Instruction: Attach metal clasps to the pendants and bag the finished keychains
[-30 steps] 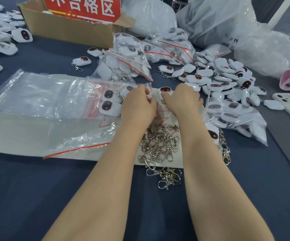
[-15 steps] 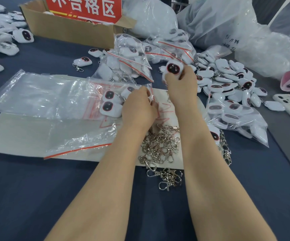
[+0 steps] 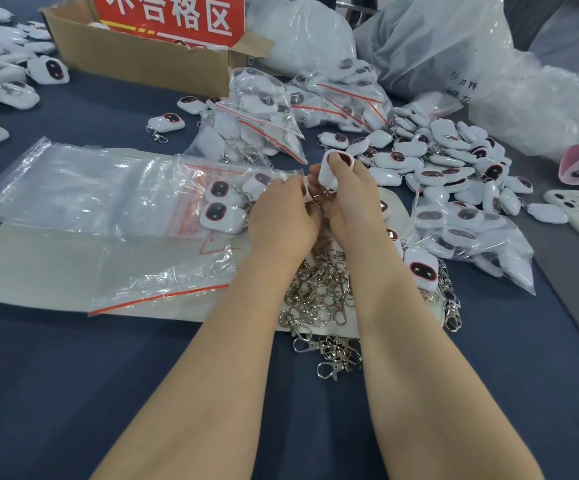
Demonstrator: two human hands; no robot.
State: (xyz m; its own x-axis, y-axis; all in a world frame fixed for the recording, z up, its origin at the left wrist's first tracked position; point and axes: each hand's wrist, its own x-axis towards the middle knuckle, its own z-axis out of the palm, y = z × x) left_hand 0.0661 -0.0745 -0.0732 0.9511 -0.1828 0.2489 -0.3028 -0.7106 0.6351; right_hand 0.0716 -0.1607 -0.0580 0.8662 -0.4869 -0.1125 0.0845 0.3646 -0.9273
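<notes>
Dark blue tablecloth (image 3: 73,375) was littered with bagged keychains (image 3: 264,109). Mid-frame, the right hand (image 3: 348,206) gripped a white pendant (image 3: 331,173) upright while the left hand (image 3: 281,216) pinched what looked like a metal clasp (image 3: 317,199) at its bottom. My guess: loosen that pinch and it would've dropped into the clasp pile (image 3: 319,292) right below.

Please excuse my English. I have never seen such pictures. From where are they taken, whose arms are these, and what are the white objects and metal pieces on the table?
There is no machine: a person wears a camera on the head, looking down at their bare arms. The right hand grips one white pendant; the left hand, curled, meets it, but what it pinches is hidden. On the blue table lie loose metal clasps, clear zip bags, a heap of pendants and a cardboard box.
</notes>
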